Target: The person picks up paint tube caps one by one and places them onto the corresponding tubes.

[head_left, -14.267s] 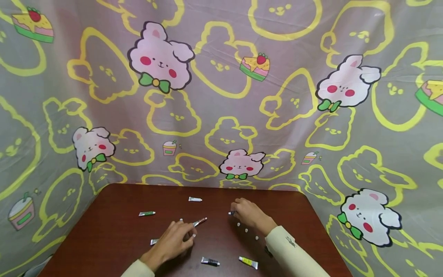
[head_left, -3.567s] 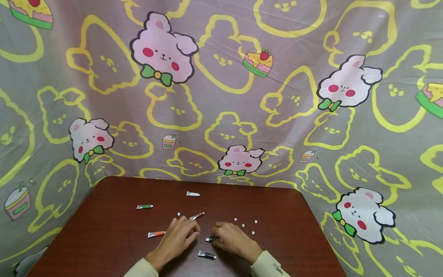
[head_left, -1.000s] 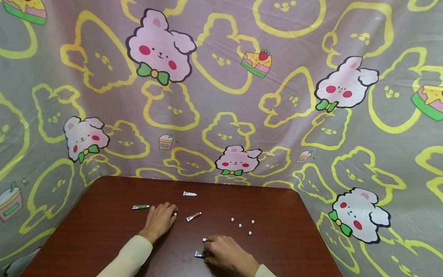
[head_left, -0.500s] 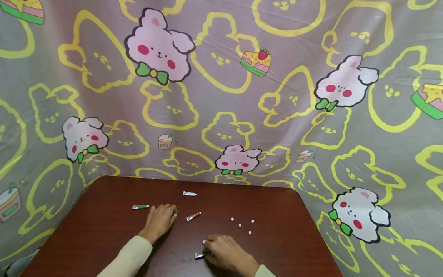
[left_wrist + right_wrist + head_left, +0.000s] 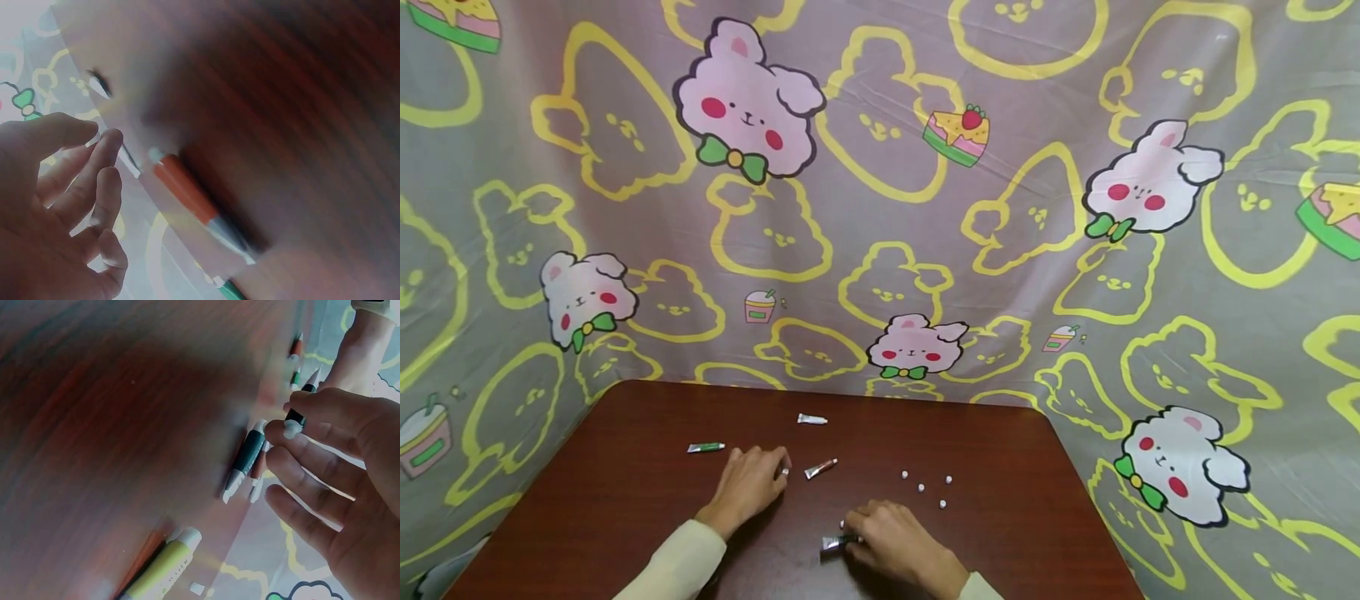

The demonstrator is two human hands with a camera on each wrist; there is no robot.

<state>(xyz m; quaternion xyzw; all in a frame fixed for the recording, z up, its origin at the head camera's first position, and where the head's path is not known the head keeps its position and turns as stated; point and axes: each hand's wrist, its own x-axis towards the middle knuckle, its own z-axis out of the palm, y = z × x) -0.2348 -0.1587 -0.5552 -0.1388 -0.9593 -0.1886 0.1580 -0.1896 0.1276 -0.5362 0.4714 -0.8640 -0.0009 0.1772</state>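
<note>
My left hand point(image 5: 745, 490) is over the middle-left of the table, pinching a small white cap point(image 5: 786, 472) between thumb and index finger. The cap is hidden in the left wrist view, where an orange paint tube point(image 5: 190, 194) lies beside that hand point(image 5: 69, 187). Nearer the front, my right hand point(image 5: 898, 540) pinches a black paint tube point(image 5: 835, 543) by its capped end, just above the table. Its white cap point(image 5: 292, 429) shows at the fingertips in the right wrist view. Below it lies another dark paint tube point(image 5: 249, 453), mostly hidden by my hand in the head view.
Green point(image 5: 706, 447), white point(image 5: 812, 419) and brown point(image 5: 821, 468) paint tubes lie farther back on the dark wooden table point(image 5: 1000, 450). Several loose white caps, one of them a cap point(image 5: 921, 487), sit to the right. A yellow tube point(image 5: 165, 569) shows in the right wrist view. Patterned cloth point(image 5: 880, 208) hangs behind.
The left hand has moved from the middle back to the cap, then drawn it slightly forward. The right hand came from the far right to the front and has lifted the black paint tube.
</note>
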